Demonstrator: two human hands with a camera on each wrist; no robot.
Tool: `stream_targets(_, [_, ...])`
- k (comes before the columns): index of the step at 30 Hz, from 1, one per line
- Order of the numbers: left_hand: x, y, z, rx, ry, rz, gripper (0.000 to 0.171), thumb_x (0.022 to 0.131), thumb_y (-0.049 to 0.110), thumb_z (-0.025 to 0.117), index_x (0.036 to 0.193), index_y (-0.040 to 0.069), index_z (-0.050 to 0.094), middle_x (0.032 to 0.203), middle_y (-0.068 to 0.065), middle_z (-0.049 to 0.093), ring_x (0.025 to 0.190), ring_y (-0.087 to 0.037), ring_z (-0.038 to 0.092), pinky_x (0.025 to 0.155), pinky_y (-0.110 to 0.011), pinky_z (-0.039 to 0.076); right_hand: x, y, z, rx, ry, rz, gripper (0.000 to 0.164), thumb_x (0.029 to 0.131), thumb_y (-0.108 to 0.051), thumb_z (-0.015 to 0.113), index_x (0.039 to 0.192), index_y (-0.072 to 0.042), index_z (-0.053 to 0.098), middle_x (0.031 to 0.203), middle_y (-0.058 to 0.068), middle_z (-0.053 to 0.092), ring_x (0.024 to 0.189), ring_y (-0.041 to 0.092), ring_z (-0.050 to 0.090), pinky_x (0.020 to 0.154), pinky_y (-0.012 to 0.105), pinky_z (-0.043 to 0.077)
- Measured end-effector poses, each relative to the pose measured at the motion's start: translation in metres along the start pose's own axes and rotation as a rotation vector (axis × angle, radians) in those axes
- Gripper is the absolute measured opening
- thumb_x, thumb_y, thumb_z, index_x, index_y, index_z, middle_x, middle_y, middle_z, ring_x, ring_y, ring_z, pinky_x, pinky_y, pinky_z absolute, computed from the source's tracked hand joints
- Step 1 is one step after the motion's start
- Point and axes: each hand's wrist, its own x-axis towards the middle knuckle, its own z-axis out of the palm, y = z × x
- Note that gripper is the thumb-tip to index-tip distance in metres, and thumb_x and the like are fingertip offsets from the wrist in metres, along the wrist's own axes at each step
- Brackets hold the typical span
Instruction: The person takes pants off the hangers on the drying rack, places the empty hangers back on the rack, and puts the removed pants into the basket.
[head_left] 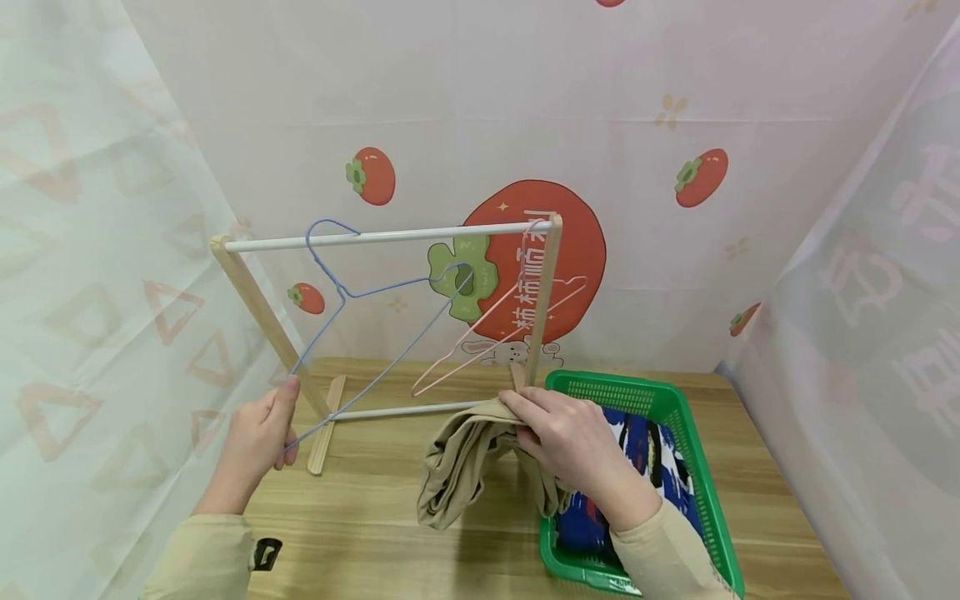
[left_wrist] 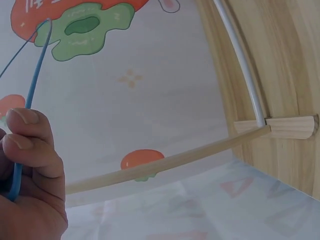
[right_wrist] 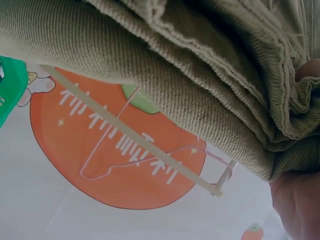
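Observation:
My left hand grips one lower corner of a blue wire hanger, whose hook lies over the top bar of a small rack. In the left wrist view the fingers curl round the blue wire. My right hand holds a bundle of folded khaki cloth, a ribbed garment of a kind I cannot tell, in front of the rack's right post. Layered folds of that cloth fill the top of the right wrist view, hiding most of the hand. A pink hanger hangs at the bar's right end.
The rack has a white top bar, wooden posts and wooden feet on a wood-grain table. A green basket with blue, white and black patterned cloth stands at the right. Printed sheets enclose the back and sides.

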Motion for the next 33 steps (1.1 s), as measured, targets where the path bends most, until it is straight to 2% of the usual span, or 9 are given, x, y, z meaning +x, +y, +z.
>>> stream_targets(9, [0.011, -0.008, 0.003, -0.019, -0.031, -0.030, 0.070, 0.110, 0.050, 0.037, 0.067, -0.003, 0.048, 0.044, -0.012, 0.055, 0.034, -0.026, 0.056, 0.037, -0.037, 0.049, 0.002, 0.003, -0.004, -0.015, 0.010, 0.007, 0.054, 0.071, -0.008, 0.094, 0.120, -0.010, 0.073, 0.102, 0.005, 0.076, 0.082, 0.019, 0.074, 0.064, 0.034, 0.061])
stream_targets(18, [0.010, -0.017, 0.002, -0.044, -0.100, -0.081, 0.069, 0.108, 0.055, 0.037, 0.078, -0.003, 0.055, 0.054, -0.016, 0.061, 0.046, -0.032, 0.065, 0.044, -0.040, 0.053, 0.004, 0.007, -0.012, -0.038, 0.013, 0.035, 0.054, 0.073, -0.006, 0.092, 0.124, -0.009, 0.072, 0.098, 0.007, 0.075, 0.076, 0.019, 0.073, 0.060, 0.032, 0.060])
stream_targets(23, [0.009, -0.024, 0.003, -0.152, -0.132, -0.102, 0.061, 0.108, 0.050, 0.046, 0.088, -0.006, 0.059, 0.067, -0.017, 0.065, 0.059, -0.029, 0.072, 0.051, -0.040, 0.058, 0.007, 0.011, -0.017, -0.051, 0.027, 0.049, 0.056, 0.074, -0.004, 0.090, 0.127, -0.008, 0.071, 0.100, 0.007, 0.075, 0.076, 0.020, 0.074, 0.058, 0.033, 0.059])
stream_targets(25, [0.007, -0.027, 0.003, -0.194, -0.148, -0.107, 0.058, 0.107, 0.048, 0.048, 0.091, -0.007, 0.060, 0.073, -0.016, 0.068, 0.065, -0.029, 0.074, 0.056, -0.040, 0.060, 0.008, 0.013, -0.020, -0.063, 0.031, 0.055, 0.053, 0.075, -0.003, 0.088, 0.125, -0.008, 0.072, 0.099, 0.007, 0.075, 0.076, 0.020, 0.074, 0.057, 0.033, 0.059])
stream_targets(30, [-0.002, -0.039, 0.002, -0.266, -0.172, -0.085, 0.050, 0.108, 0.044, 0.048, 0.109, -0.004, 0.060, 0.099, -0.002, 0.071, 0.079, -0.027, 0.076, 0.064, -0.041, 0.062, 0.010, 0.019, -0.028, -0.099, 0.041, 0.075, 0.043, 0.078, -0.002, 0.084, 0.119, -0.006, 0.073, 0.095, 0.008, 0.074, 0.070, 0.020, 0.071, 0.052, 0.033, 0.057])
stream_targets(33, [-0.008, -0.050, 0.001, -0.353, -0.171, -0.080, 0.043, 0.109, 0.039, 0.048, 0.124, 0.000, 0.057, 0.114, 0.005, 0.070, 0.084, -0.025, 0.076, 0.065, -0.042, 0.062, 0.010, 0.023, -0.033, -0.115, 0.047, 0.092, 0.042, 0.079, 0.000, 0.082, 0.119, -0.005, 0.072, 0.095, 0.008, 0.074, 0.069, 0.020, 0.071, 0.051, 0.033, 0.055])
